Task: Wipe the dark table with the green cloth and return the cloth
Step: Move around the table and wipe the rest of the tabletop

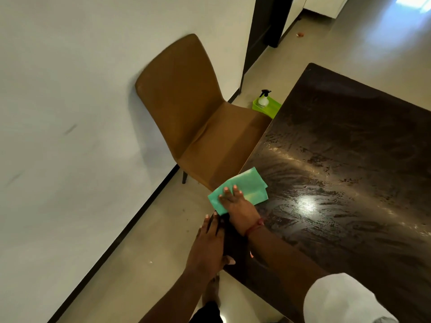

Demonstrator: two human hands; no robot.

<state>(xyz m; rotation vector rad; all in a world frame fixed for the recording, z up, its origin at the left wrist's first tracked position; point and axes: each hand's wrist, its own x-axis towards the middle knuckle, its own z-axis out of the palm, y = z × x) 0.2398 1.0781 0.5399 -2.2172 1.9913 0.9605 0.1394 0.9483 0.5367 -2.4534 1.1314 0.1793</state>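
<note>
A folded green cloth [247, 187] lies on the left edge of the dark table [345, 173], partly overhanging it. My right hand [238, 206] presses flat on the cloth, fingers spread, a red thread around its wrist. My left hand [210, 248] rests on the table's near left edge beside it, fingers extended and holding nothing. The tabletop shows wet, streaky swirl marks and a bright glare spot.
A brown chair [198, 117] stands against the white wall, its seat tucked at the table's left side. On the floor behind it sits a lime green tub [271, 109] with a spray bottle [264, 99]. A dark door frame [263, 31] rises beyond.
</note>
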